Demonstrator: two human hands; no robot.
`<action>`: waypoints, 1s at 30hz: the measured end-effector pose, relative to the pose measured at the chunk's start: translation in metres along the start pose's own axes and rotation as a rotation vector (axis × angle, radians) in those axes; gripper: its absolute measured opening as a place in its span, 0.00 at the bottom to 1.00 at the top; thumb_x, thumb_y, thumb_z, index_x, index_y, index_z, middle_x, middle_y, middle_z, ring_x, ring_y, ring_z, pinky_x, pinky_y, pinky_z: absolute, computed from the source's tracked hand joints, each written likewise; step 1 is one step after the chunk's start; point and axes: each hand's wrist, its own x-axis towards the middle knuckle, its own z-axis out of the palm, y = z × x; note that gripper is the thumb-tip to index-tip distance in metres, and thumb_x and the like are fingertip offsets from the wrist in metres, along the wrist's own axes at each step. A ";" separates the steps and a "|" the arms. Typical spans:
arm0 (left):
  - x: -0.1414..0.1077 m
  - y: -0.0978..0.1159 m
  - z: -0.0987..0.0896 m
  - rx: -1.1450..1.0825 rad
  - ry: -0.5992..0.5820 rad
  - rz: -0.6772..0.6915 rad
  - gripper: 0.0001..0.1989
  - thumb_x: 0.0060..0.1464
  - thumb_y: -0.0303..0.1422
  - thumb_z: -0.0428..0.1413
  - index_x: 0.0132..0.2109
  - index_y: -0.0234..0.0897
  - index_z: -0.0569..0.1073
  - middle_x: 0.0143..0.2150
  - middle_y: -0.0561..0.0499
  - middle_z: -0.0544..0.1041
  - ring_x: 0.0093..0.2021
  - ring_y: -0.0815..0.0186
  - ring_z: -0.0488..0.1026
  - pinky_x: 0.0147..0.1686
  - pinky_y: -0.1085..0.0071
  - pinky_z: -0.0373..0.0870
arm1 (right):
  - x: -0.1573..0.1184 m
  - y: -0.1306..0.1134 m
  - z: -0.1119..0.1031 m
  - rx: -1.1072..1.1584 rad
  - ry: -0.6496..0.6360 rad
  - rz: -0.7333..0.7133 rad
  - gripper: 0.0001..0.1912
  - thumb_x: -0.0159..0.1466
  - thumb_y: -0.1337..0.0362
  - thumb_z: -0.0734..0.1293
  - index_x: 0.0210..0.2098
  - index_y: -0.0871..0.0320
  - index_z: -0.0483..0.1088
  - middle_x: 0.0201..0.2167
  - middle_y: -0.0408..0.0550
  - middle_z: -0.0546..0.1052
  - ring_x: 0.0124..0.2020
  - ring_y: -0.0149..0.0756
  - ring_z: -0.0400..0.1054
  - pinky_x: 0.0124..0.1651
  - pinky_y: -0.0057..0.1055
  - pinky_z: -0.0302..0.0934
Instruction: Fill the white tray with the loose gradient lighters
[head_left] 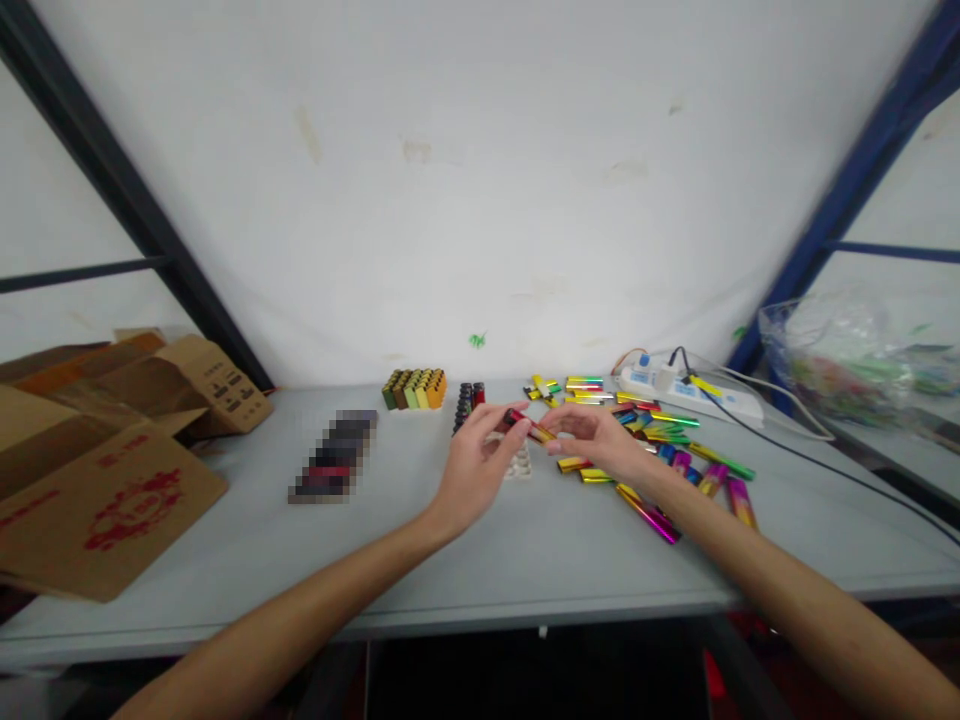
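Note:
In front of me, above the table, my left hand [480, 455] pinches the dark red end of a slim lighter [516, 417]. My right hand [592, 440] grips its shiny gold end [541, 433]; I cannot tell whether that end is a separate metallic sleeve. Below and partly behind my hands lies a white tray with round hollows [519, 462]. A row of dark and red lighters [466, 398] stands just behind my left hand. Shiny coloured metallic sleeves [649, 515] are scattered around and beyond my right hand.
Green and yellow lighters [415, 388] stand in a block near the wall. A pixelated dark object [334, 458] lies to the left, beside open cardboard boxes [112, 500]. At the back right is a white power strip [694, 395] with cables; a clear plastic bag [847, 340] lies beyond it.

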 end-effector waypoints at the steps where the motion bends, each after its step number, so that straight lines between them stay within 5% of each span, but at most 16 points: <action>1: 0.001 0.002 -0.001 0.038 0.001 0.051 0.16 0.65 0.44 0.58 0.51 0.37 0.80 0.47 0.45 0.73 0.44 0.62 0.75 0.36 0.72 0.76 | -0.001 0.000 0.003 -0.009 -0.023 -0.011 0.19 0.56 0.56 0.80 0.43 0.56 0.78 0.42 0.48 0.81 0.44 0.39 0.75 0.50 0.37 0.69; 6: 0.001 0.013 -0.005 0.020 0.030 0.100 0.16 0.70 0.45 0.52 0.45 0.37 0.75 0.43 0.47 0.77 0.45 0.63 0.74 0.47 0.69 0.72 | 0.001 0.006 0.004 -0.142 -0.068 -0.070 0.15 0.63 0.53 0.75 0.43 0.57 0.78 0.43 0.50 0.80 0.44 0.39 0.74 0.48 0.35 0.69; 9: 0.000 0.015 -0.006 -0.163 -0.048 -0.016 0.18 0.70 0.50 0.48 0.44 0.40 0.68 0.31 0.54 0.74 0.29 0.68 0.70 0.34 0.72 0.72 | 0.002 0.006 -0.003 -0.271 -0.033 -0.078 0.15 0.68 0.52 0.69 0.43 0.58 0.77 0.40 0.50 0.79 0.39 0.36 0.74 0.43 0.32 0.68; 12: 0.001 0.012 -0.008 -0.343 -0.160 -0.174 0.21 0.67 0.56 0.49 0.45 0.42 0.65 0.23 0.61 0.62 0.18 0.73 0.55 0.18 0.79 0.57 | 0.000 0.003 -0.011 -0.438 0.013 -0.086 0.16 0.72 0.53 0.64 0.40 0.58 0.75 0.35 0.48 0.79 0.35 0.35 0.74 0.40 0.31 0.67; 16: 0.006 0.010 -0.015 -0.465 -0.259 -0.394 0.29 0.60 0.62 0.51 0.32 0.38 0.63 0.20 0.62 0.52 0.18 0.76 0.42 0.17 0.80 0.41 | 0.000 0.006 -0.016 -0.737 0.003 -0.166 0.13 0.73 0.58 0.62 0.42 0.58 0.75 0.38 0.50 0.80 0.35 0.36 0.74 0.40 0.31 0.66; 30: 0.008 0.012 -0.022 -0.515 -0.415 -0.523 0.24 0.56 0.52 0.50 0.23 0.39 0.58 0.18 0.61 0.49 0.19 0.74 0.41 0.19 0.74 0.39 | 0.003 0.016 -0.023 -0.985 -0.113 -0.271 0.12 0.73 0.62 0.61 0.43 0.58 0.76 0.37 0.52 0.81 0.36 0.39 0.74 0.41 0.33 0.64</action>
